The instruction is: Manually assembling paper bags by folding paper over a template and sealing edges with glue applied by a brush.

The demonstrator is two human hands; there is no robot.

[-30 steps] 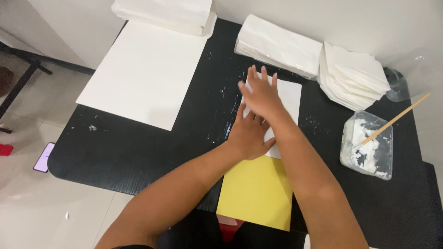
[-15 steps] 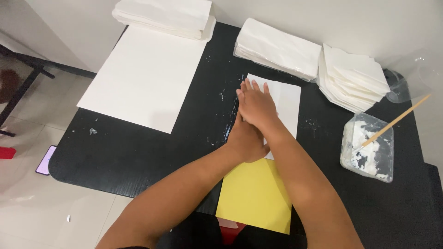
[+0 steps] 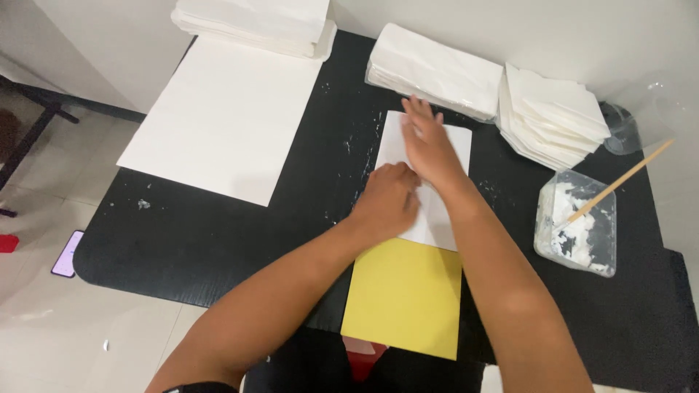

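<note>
Head view: right hand [image 3: 431,149] has slid up the white sheet [image 3: 437,211], fingers flat, grasping nothing. Left hand [image 3: 387,200] stays pressed, fingers curled, so smoothing continues.

White folded paper [image 3: 444,218] lies flat on the black table, long axis toward 12 o'clock; its 6 o'clock edge overlaps a yellow sheet [image 3: 405,296]

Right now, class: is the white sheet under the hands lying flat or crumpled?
Flat. The white sheet lies spread on the black table, with the left hand and right hand resting on it.
</note>
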